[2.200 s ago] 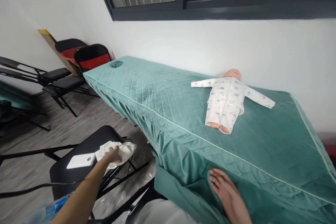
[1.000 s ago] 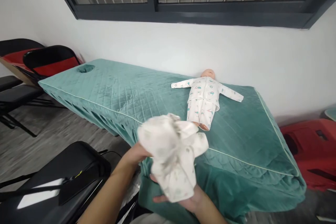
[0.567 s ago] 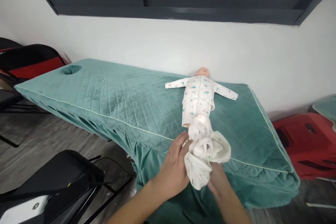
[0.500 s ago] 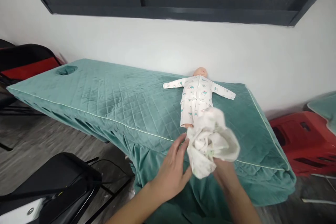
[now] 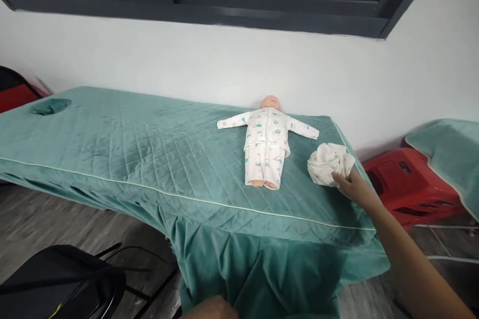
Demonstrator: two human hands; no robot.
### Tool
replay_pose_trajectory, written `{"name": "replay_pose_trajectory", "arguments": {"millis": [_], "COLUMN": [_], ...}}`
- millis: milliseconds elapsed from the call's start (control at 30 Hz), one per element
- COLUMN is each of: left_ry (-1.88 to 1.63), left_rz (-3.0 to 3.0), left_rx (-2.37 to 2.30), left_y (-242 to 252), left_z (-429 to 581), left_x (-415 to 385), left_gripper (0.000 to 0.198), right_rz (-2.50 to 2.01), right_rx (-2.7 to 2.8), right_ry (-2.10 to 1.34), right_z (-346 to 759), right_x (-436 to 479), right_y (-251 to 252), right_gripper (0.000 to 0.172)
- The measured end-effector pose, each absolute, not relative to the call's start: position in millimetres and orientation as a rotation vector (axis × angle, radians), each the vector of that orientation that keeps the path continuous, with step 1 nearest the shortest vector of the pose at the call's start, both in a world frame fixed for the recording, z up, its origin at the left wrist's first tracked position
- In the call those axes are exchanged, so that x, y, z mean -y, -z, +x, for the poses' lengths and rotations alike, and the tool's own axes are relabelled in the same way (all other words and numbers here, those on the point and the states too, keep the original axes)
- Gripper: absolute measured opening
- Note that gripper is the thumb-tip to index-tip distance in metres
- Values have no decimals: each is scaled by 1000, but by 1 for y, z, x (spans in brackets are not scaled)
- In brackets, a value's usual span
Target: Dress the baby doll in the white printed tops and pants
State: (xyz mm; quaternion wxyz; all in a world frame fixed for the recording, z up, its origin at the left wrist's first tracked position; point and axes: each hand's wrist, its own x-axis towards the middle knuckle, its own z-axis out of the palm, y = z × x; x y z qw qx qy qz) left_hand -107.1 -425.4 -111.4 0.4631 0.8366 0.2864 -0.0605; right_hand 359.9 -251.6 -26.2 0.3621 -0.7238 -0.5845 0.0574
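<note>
A baby doll [image 5: 267, 127] lies on its back on the green bed cover [image 5: 179, 159], dressed in a white patterned top and trousers with its arms spread. To its right, at the end of the bed, rests a bundled white printed cloth [image 5: 325, 162]. My right hand [image 5: 348, 184] grips the near right edge of this bundle, fingers closed on the fabric. Low at the bottom edge, my left hand [image 5: 215, 308] shows only in part, in front of the hanging cover and apart from the doll. Its fingers are hidden.
A red plastic chair [image 5: 415, 184] stands past the bed's right end, near another green cover [image 5: 449, 154]. A black chair [image 5: 63, 281] is at the lower left. The bed has a face hole [image 5: 51, 106] at its left end. Behind it runs a white wall below a dark window frame [image 5: 262, 12].
The bundled cloth has gone from in front of the doll's legs to the bed at its right, carried by my right hand. My left hand has dropped to the bottom edge. The view has shifted right.
</note>
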Motion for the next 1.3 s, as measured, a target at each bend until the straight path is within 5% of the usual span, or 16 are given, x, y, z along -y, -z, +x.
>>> {"name": "replay_pose_trajectory", "arguments": {"millis": [100, 200, 300, 533, 800, 1300], "left_ry": [20, -131, -449, -1331, -1050, -1107], "left_rz": [1971, 1913, 1827, 1879, 1987, 1990], "left_rx": [-768, -932, -1029, -1213, -1286, -1100], "left_y": [83, 41, 7, -13, -8, 7], "left_z": [-110, -106, -85, -9, 48, 43], "left_x": [401, 361, 304, 123, -62, -69], "left_gripper": [29, 25, 29, 20, 35, 34], "right_rz": [-1805, -1765, -1636, -1399, -1438, -1396], "right_rx": [1517, 1457, 1514, 1736, 1548, 1455], "right_ry": [-152, 218, 438, -52, -424, -584], "right_z": [359, 344, 305, 198, 189, 194], "right_x": [261, 273, 276, 181, -20, -28], "right_y": [30, 26, 21, 13, -2, 10], "right_gripper": [60, 69, 59, 47, 42, 32]}}
